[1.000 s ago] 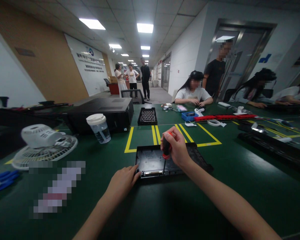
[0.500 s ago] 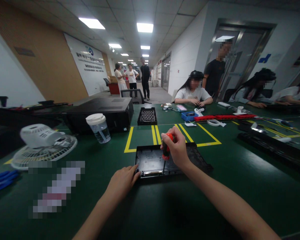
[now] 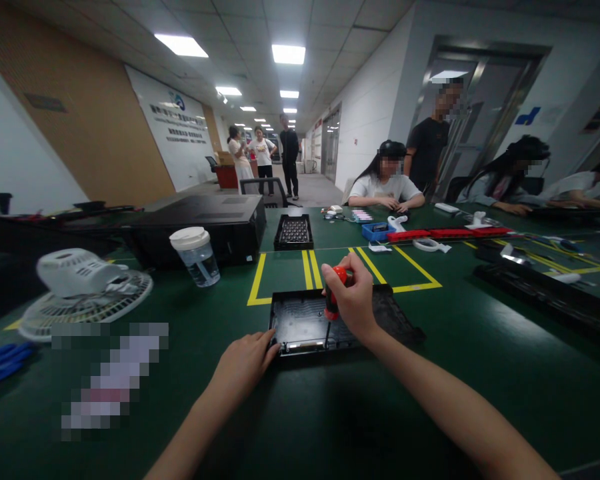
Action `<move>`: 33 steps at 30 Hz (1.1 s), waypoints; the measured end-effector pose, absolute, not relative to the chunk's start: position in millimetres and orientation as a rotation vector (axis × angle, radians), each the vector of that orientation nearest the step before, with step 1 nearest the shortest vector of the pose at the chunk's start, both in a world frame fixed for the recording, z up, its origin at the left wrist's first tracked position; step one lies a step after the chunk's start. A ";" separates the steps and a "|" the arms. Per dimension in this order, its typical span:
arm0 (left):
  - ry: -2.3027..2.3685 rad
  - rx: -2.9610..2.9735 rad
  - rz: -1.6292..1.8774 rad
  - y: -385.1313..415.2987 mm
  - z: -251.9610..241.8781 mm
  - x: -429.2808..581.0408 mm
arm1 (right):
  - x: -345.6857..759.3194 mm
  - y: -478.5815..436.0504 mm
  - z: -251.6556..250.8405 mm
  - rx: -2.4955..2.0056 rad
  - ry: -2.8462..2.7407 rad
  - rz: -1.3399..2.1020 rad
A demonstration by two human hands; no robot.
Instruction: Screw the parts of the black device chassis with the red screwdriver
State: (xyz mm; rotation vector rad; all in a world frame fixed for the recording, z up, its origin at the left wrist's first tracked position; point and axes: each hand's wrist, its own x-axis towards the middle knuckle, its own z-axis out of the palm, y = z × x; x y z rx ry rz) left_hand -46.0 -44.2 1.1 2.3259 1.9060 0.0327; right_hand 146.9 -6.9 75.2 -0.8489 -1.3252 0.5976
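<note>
My right hand (image 3: 353, 300) grips the red screwdriver (image 3: 333, 297) upright on the near edge of the black housing (image 3: 300, 323) lying mid-table, left hand (image 3: 245, 363) loose-fingered, bracing its near-left corner; screwing looks unfinished.

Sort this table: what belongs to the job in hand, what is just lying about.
In hand: red-and-black-handled screwdriver, gripped by the right hand; black plastic casing, its near corner touched by the left hand.
Lying about: white desk fan; clear lidded cup; black computer case; black tray of small parts; blue box.
</note>
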 end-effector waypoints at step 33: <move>1.894 2.365 0.041 -44.8 1.3 -47.4 | 155.1 18.9 73.6 -0.615 -1.484 0.974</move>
